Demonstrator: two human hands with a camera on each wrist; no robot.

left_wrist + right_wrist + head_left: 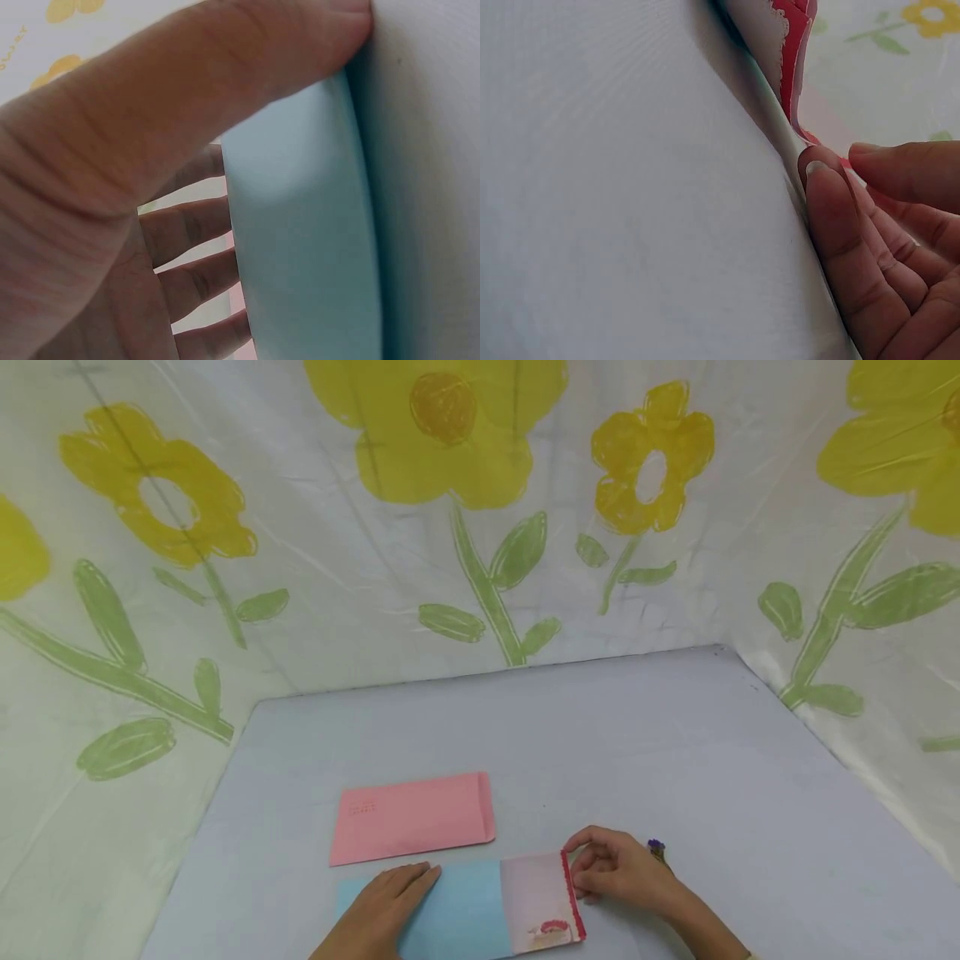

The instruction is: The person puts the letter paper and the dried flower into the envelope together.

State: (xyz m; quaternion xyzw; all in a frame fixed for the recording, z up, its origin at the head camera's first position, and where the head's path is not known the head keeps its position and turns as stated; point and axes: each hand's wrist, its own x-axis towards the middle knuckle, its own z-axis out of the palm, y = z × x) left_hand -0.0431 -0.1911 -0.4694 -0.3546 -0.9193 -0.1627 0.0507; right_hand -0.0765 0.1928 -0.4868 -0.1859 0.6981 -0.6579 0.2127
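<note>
A long paper card lies near the front of the table, with a light blue part [457,906] on the left and a pale pinkish panel [531,889] on the right. A red scalloped strip [572,893] edges that panel, and a small red motif [555,927] sits at its bottom. My left hand [386,902] rests across the blue part, its fingers stretched out. Beside the red edge is my right hand [618,868], index fingertip at the top corner, other fingers bent. In the right wrist view, thumb and index finger [911,171] stand apart at the edge.
Behind the card lies a pink envelope [412,818] with small red writing on its left. A small purple flower [656,847] shows just beyond my right wrist. White sheeting [330,585] with painted yellow flowers surrounds the pale table [600,735].
</note>
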